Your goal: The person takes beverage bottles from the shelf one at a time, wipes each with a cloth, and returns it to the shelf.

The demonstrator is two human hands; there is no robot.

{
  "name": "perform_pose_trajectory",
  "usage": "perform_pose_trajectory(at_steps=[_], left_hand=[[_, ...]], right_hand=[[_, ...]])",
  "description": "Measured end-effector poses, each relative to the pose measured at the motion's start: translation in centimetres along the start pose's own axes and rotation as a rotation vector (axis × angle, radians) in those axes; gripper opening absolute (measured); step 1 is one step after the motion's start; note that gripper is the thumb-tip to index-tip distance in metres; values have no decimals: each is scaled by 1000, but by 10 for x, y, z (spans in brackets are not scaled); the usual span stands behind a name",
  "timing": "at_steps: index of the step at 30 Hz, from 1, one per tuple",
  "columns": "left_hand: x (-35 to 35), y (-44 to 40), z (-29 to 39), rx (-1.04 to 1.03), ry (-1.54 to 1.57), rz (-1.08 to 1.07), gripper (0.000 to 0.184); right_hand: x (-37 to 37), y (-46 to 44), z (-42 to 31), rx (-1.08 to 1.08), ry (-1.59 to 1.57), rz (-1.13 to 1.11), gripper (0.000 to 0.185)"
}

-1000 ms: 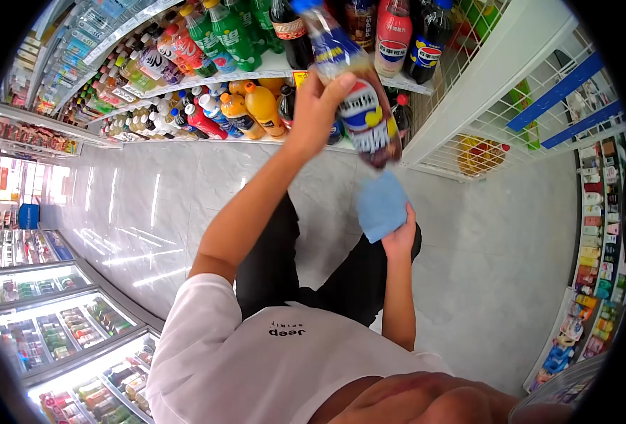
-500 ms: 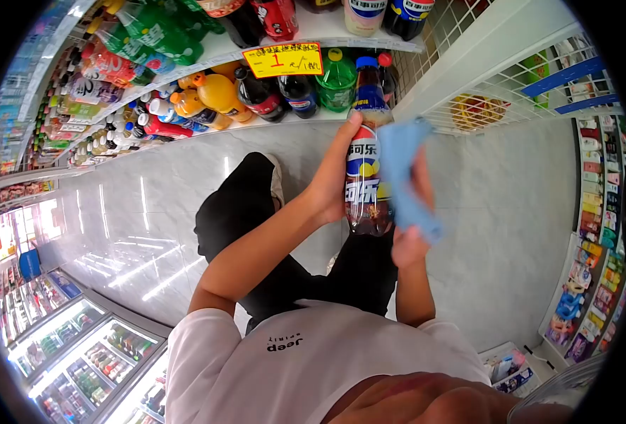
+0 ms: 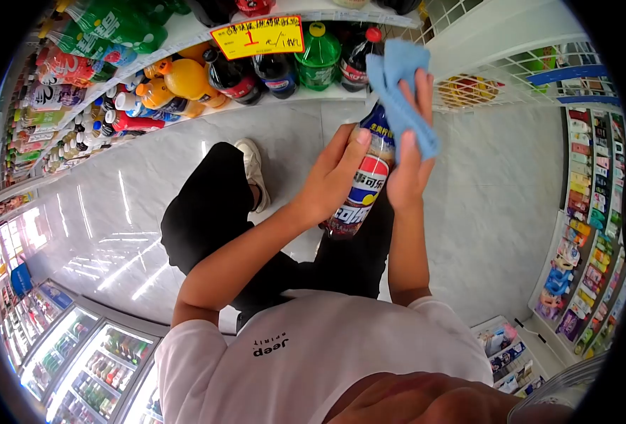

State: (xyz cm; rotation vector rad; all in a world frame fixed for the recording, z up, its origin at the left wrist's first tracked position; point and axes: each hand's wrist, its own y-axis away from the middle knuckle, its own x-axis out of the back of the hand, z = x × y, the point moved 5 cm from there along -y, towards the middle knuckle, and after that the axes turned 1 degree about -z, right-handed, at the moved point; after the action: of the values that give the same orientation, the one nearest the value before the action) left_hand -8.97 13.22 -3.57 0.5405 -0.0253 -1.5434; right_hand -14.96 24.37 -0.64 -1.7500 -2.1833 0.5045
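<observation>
My left hand point(image 3: 330, 173) is wrapped round a cola bottle point(image 3: 366, 191) with a blue, white and red label, held tilted above my lap. Its thumb lies along the bottle's upper part. A light blue cloth point(image 3: 396, 95) is in my right hand point(image 3: 410, 162), pressed against the neck and top of the bottle. The cloth covers the cap, so the cap is hidden. Some of my right fingers lie stretched over the cloth.
In front, a shelf holds a green soda bottle point(image 3: 318, 60), a red-capped cola bottle point(image 3: 361, 60) and orange drinks point(image 3: 189, 79). A yellow price tag point(image 3: 258, 38) hangs on the upper shelf edge. White wire mesh point(image 3: 496, 74) stands at right; glass-door coolers point(image 3: 97, 367) are at lower left.
The cloth and my right hand have moved up from the bottle's side to its top. The bottle is now more tilted, and my left hand grips nearer its neck. The view has shifted slightly.
</observation>
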Motion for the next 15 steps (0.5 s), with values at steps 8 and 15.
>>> perform_pose_trajectory(at_steps=[8, 15], left_hand=[[3, 4, 2, 163, 91, -173, 53], [-21, 19, -1, 561, 567, -523, 79]], right_hand=[[12, -38, 17, -182, -430, 45, 59], [29, -49, 16, -168, -640, -116, 49]])
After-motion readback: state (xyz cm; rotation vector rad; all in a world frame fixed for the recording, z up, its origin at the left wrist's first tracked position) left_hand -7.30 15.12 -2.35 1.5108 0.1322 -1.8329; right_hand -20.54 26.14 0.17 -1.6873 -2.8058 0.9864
